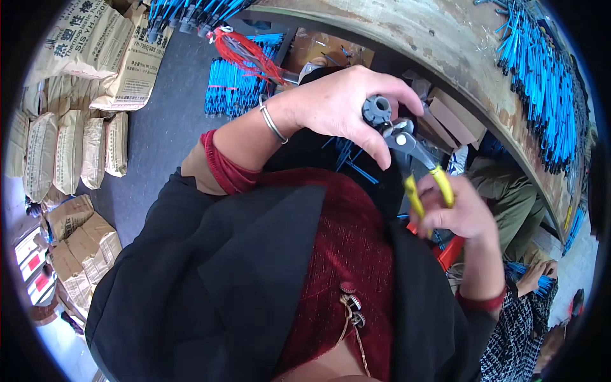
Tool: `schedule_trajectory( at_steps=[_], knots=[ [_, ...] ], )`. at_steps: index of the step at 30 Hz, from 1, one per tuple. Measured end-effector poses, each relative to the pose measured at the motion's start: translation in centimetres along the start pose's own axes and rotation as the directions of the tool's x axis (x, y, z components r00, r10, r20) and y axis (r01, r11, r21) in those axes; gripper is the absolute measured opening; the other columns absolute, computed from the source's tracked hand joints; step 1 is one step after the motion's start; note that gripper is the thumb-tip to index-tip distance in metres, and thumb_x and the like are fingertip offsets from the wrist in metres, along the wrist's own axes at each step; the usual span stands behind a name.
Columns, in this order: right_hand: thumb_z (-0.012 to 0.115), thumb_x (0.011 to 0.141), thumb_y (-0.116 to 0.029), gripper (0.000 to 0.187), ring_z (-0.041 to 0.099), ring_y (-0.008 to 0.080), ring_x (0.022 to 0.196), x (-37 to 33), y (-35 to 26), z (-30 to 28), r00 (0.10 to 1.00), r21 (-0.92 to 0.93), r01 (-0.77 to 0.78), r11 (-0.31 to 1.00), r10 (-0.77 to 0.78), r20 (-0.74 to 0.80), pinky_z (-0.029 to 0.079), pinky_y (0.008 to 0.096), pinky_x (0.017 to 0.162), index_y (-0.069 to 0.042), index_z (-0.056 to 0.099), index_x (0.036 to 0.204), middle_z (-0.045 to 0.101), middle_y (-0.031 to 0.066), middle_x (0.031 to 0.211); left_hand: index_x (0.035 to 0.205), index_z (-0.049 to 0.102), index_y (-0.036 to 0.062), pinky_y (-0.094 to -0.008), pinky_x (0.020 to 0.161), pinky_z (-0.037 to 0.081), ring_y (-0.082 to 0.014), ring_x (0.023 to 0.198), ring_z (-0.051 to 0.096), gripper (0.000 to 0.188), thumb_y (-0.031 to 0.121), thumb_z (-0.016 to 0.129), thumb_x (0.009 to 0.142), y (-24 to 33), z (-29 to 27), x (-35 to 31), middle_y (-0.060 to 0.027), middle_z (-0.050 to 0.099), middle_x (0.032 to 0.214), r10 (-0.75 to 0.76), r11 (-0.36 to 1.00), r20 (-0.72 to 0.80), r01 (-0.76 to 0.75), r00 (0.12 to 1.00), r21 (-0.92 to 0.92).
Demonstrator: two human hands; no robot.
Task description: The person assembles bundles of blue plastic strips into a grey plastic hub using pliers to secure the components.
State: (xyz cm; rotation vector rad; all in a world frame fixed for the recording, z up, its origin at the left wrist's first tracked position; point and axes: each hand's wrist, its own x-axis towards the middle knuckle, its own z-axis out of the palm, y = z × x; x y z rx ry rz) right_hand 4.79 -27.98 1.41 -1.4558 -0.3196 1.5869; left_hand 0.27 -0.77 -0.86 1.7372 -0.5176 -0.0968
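Observation:
My left hand [347,105], with a metal bangle on its wrist, pinches a dark grey ribbed plastic piece [377,111] between thumb and fingers. The piece is round with a hole in its end. My right hand [463,209] is closed round the yellow grips of a pair of pliers [407,141]. The metal head of the pliers is up against the grey piece or just beside it. Whether the jaws bite on it, I cannot tell. Both hands are raised in front of my body, above my lap.
A worn wooden table [407,32] curves across the far side, with a heap of blue sticks [541,95] on it. More blue sticks [232,86] lie beyond my left arm, near red strands [238,51]. Paper sacks [83,143] stand at left. A co-worker's hand [538,277] is at lower right.

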Motion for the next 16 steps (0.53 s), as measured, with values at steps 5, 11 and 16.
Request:
schedule_trajectory(
  at_steps=[5,11,16],
  knots=[
    [0.069,0.068,-0.003,0.05,0.063,0.0256,0.068,1.4,1.5,0.6,0.899,0.346,-0.171,0.923,0.002,0.439,0.051,0.0324,0.061,0.003,0.047,0.113,0.062,0.0144,0.076,0.091,0.064,0.0036,-0.0258,0.064,0.047,-0.0125,0.069,0.059,0.041,0.019,0.083,0.059,-0.6,0.7,0.0,-0.0049,0.063,0.077,0.142,0.99,0.135,-0.143,0.981,-0.003],
    [0.072,0.066,-0.003,0.059,0.064,0.0285,0.065,-0.6,-2.5,0.4,0.746,-0.908,0.307,0.285,-0.664,0.043,0.053,0.0346,0.06,0.005,0.043,0.116,0.063,0.0182,0.076,0.089,0.064,0.0037,-0.0267,0.064,0.048,-0.0159,0.07,0.062,0.041,0.021,0.084,0.057,-0.1,0.9,-0.2,-0.0065,0.065,0.079,-0.093,0.996,-0.062,0.092,0.994,-0.019],
    [0.074,0.072,-0.016,0.06,0.064,0.0374,0.077,1.5,2.8,-0.6,0.822,0.371,-0.213,0.904,-0.039,0.568,0.052,0.0412,0.074,-0.007,0.044,0.123,0.066,0.0106,0.088,0.105,0.063,0.0077,-0.0268,0.066,0.048,-0.0185,0.072,0.062,0.054,0.025,0.084,0.058,-0.9,0.6,0.3,-0.0064,0.066,0.087,0.143,0.99,0.164,-0.143,0.976,-0.012]
  ],
)
